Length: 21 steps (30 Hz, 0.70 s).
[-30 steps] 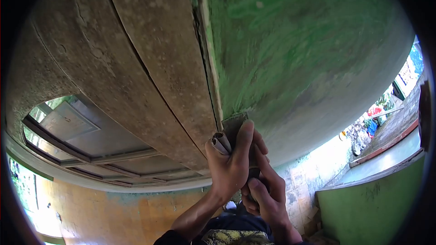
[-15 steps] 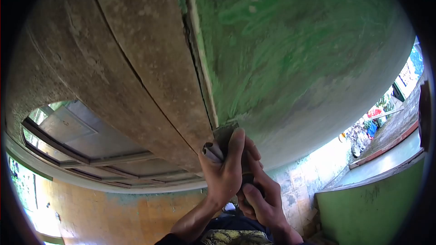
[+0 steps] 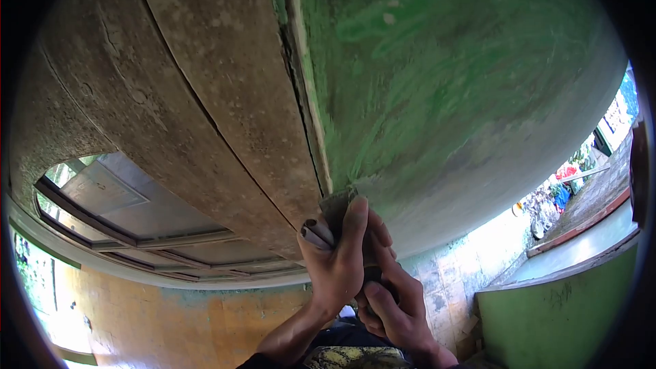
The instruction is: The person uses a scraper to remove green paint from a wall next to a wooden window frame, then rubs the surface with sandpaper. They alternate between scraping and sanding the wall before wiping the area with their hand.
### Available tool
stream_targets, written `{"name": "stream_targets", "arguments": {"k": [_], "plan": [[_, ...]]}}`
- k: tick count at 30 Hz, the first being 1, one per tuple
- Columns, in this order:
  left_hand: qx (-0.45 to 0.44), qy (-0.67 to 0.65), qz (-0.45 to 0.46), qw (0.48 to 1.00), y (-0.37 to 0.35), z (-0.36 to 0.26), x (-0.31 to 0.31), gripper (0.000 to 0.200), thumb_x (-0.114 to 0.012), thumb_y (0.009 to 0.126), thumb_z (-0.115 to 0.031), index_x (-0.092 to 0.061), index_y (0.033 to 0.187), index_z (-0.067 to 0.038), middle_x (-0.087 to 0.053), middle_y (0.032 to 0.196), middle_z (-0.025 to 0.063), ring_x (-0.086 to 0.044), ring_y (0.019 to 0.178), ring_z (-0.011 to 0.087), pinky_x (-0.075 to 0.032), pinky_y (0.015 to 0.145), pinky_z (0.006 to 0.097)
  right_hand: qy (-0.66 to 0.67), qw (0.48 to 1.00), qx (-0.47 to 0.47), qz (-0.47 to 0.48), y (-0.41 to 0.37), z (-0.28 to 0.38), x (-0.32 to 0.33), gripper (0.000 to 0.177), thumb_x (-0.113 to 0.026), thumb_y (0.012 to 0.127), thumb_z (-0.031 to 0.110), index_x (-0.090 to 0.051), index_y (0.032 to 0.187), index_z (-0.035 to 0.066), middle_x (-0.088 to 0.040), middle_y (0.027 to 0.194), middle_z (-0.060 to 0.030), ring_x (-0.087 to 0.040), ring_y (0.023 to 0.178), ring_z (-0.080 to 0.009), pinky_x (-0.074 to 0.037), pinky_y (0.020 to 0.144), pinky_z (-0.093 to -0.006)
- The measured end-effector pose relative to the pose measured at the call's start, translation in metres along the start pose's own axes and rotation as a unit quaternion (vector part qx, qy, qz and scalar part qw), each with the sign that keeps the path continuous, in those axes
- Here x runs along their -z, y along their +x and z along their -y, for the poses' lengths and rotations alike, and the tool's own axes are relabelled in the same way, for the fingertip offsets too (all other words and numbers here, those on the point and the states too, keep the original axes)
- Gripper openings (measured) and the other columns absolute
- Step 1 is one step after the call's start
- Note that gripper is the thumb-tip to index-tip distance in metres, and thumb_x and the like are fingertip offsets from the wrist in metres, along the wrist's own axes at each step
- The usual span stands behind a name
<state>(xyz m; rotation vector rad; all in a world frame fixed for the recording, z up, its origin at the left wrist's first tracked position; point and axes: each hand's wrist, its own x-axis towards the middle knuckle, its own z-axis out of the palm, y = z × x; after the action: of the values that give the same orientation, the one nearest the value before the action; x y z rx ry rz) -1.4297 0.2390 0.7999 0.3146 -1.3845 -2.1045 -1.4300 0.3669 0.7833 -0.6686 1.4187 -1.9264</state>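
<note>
A scraper with a dull, broad blade lies against the green wall, right beside the edge strip where the wall meets the brown wooden boards. My left hand is closed around the blade part, its thumb pressed along it. A rolled grey sheet, perhaps sandpaper, is tucked in the same hand and shows two open ends. Lower down, my right hand is wrapped round the scraper's black handle. My fingers hide much of the tool.
A framed window is at the left, above an orange-tinted wall. At the right a low green partition has a pale top ledge. Beyond it, assorted items lie outdoors. A pale, rough seam runs between boards and green wall.
The view has shifted slightly, so the wall and seam sit a little lower and to the right. Both hands keep the same grip, with the blade still at the seam.
</note>
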Motion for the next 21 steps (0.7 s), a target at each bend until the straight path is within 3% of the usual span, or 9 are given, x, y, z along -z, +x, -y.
{"name": "stream_targets", "arguments": {"k": [3, 6, 9, 11, 14, 18, 21], "plan": [[0.014, -0.017, -0.001, 1.000, -0.003, -0.002, -0.002, 0.037, -0.050, 0.104, -0.015, -0.059, 0.071, -0.001, -0.062, 0.062, 0.0062, -0.059, 0.052, 0.0110, -0.046, 0.047, 0.0259, 0.031, 0.998, -0.046, -0.005, -0.004, 0.007, -0.002, 0.061, -0.042, 0.097, -0.001, -0.020, 0.153, -0.008, -0.055, 0.077, -0.0027, -0.047, 0.060, -0.0066, -0.038, 0.056, -0.0217], [-0.020, 0.001, 0.019, 1.000, 0.002, 0.000, 0.000, 0.037, -0.050, 0.104, -0.015, -0.059, 0.071, -0.001, -0.062, 0.062, 0.0061, -0.059, 0.052, 0.0113, -0.046, 0.047, 0.0261, 0.001, 1.000, 0.010, 0.001, 0.002, 0.000, -0.001, 0.061, -0.042, 0.097, 0.000, -0.019, 0.153, -0.007, -0.054, 0.076, -0.0025, -0.047, 0.060, -0.0067, -0.039, 0.056, -0.0217], [-0.014, 0.007, 0.003, 1.000, 0.002, -0.001, 0.000, 0.037, -0.050, 0.104, -0.016, -0.058, 0.071, -0.001, -0.061, 0.061, 0.0060, -0.059, 0.052, 0.0116, -0.046, 0.047, 0.0264, 0.033, 0.999, -0.026, -0.004, 0.002, 0.001, -0.002, 0.061, -0.042, 0.097, 0.000, -0.019, 0.153, -0.006, -0.054, 0.077, -0.0024, -0.048, 0.060, -0.0069, -0.039, 0.056, -0.0221], [-0.034, 0.022, 0.005, 0.999, 0.001, -0.003, -0.001, 0.037, -0.050, 0.104, -0.016, -0.058, 0.071, -0.001, -0.061, 0.061, 0.0060, -0.059, 0.052, 0.0122, -0.047, 0.047, 0.0267, 0.005, 1.000, 0.010, 0.003, 0.001, -0.004, 0.000, 0.061, -0.042, 0.097, 0.000, -0.020, 0.154, -0.006, -0.054, 0.077, -0.0021, -0.048, 0.061, -0.0071, -0.039, 0.056, -0.0224], [0.001, -0.002, -0.004, 1.000, -0.002, 0.001, 0.001, 0.037, -0.051, 0.103, -0.018, -0.058, 0.071, -0.001, -0.061, 0.061, 0.0063, -0.060, 0.052, 0.0123, -0.047, 0.047, 0.0269, 0.011, 1.000, -0.012, 0.005, -0.001, -0.007, 0.001, 0.060, -0.042, 0.097, 0.001, -0.022, 0.153, -0.006, -0.054, 0.078, -0.0022, -0.048, 0.061, -0.0072, -0.040, 0.057, -0.0224], [-0.025, -0.022, 0.011, 0.999, 0.001, -0.003, 0.000, 0.037, -0.052, 0.103, -0.019, -0.057, 0.071, -0.001, -0.061, 0.061, 0.0065, -0.060, 0.053, 0.0123, -0.048, 0.048, 0.0272, -0.003, 1.000, 0.004, 0.006, 0.003, 0.001, 0.000, 0.060, -0.043, 0.097, 0.001, -0.022, 0.153, -0.005, -0.054, 0.078, -0.0021, -0.047, 0.062, -0.0068, -0.040, 0.058, -0.0221], [-0.038, 0.040, 0.020, 0.998, 0.005, 0.003, 0.004, 0.036, -0.052, 0.103, -0.025, -0.055, 0.077, 0.000, -0.059, 0.060, 0.0103, -0.060, 0.048, 0.0196, -0.050, 0.046, 0.0325, 0.005, 1.000, 0.000, 0.004, 0.001, -0.003, -0.003, 0.060, -0.043, 0.098, 0.002, -0.021, 0.154, -0.004, -0.054, 0.078, -0.0022, -0.047, 0.062, -0.0068, -0.039, 0.058, -0.0222]]}}
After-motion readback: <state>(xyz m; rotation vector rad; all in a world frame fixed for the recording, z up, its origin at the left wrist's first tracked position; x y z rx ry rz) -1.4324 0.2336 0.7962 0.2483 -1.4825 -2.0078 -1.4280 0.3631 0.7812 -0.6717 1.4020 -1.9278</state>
